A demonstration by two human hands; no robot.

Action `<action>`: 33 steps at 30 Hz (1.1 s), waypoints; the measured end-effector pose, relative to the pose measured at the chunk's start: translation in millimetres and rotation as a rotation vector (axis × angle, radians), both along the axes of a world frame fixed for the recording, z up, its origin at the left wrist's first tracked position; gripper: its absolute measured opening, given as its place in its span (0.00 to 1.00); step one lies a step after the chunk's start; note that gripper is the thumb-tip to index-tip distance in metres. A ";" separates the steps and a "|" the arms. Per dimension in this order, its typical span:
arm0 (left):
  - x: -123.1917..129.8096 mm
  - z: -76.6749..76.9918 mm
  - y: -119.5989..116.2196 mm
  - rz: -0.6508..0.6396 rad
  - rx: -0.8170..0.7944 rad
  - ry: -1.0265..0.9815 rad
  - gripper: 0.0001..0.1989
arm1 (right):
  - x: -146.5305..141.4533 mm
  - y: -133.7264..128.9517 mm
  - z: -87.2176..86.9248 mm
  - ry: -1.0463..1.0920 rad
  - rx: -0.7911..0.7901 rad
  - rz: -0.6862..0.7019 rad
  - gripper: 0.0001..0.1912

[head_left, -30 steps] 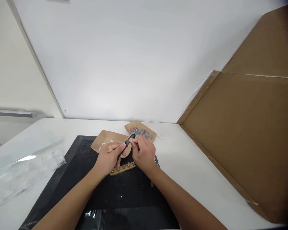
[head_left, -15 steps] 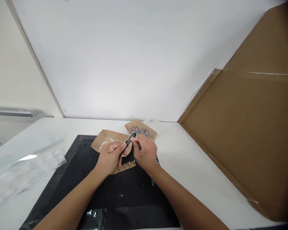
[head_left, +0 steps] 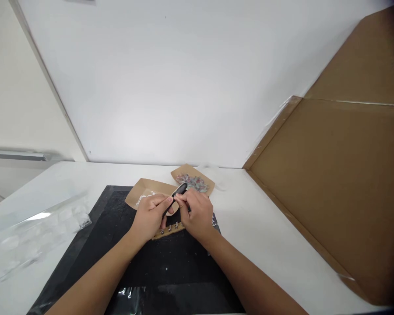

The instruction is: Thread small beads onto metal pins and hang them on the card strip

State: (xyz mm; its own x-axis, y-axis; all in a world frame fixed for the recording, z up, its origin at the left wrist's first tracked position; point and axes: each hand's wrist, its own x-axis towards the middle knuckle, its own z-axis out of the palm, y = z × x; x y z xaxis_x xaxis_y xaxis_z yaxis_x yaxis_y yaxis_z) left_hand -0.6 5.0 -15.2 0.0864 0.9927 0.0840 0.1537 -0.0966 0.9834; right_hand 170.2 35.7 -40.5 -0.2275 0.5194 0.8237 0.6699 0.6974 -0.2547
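My left hand (head_left: 151, 214) is closed around a slim black piece with a rounded end and a pale edge (head_left: 181, 188), which slants up to the right. My right hand (head_left: 197, 212) is closed, its thumb and forefinger pinched against the side of that piece; anything between those fingertips is too small to make out. Under both hands, a narrow wooden bar (head_left: 167, 233) with several small metal parts lies on a black mat (head_left: 164, 273). Behind my left hand sits a brown paper tray (head_left: 136, 188) with small white bits in it.
Farther back, a second brown tray (head_left: 177, 174) holds small coloured pieces. A clear plastic box (head_left: 42, 236) with compartments lies on the white table (head_left: 265, 245) at left. Large cardboard panels (head_left: 331, 175) stand at right. A dark speckled item (head_left: 216, 222) is partly covered by my right wrist.
My right hand has slid a little down and left along the black piece, from near its rounded end toward my left thumb. My left hand has stayed almost still.
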 end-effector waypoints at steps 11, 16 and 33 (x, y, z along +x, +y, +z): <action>4.0 2.2 -2.5 -0.014 0.008 0.038 0.25 | 1.8 -1.9 0.9 0.080 -0.019 0.020 0.10; 3.3 -0.4 -2.0 -0.025 0.015 0.053 0.25 | 2.2 0.3 0.1 0.091 0.011 -0.065 0.11; 3.8 2.6 -4.3 -0.021 0.075 0.172 0.24 | 4.0 1.8 -0.5 0.068 -0.008 -0.017 0.10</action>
